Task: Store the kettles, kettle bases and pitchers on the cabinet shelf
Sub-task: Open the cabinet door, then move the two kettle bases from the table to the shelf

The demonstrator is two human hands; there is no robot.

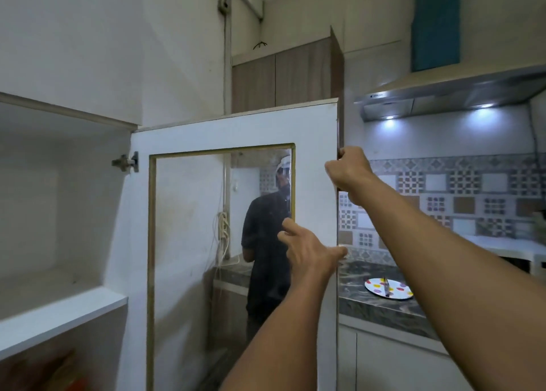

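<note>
The cabinet shelf (59,311) sits at the lower left of the frame, a thick white board running back into a white-walled compartment, bare on top and lit dimly. The cabinet door (230,130) stands swung wide open at frame centre, white, with a glass pane framed in yellowed trim, hinged at its left edge. No kettles, bases or pitchers are in view.

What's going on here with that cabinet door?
A person is holding the open cabinet door by its free edge: the right hand grips it higher up, the left hand lower down. The cabinet shelf beside it shows nothing on it, and no kettles or pitchers are in view.
</note>
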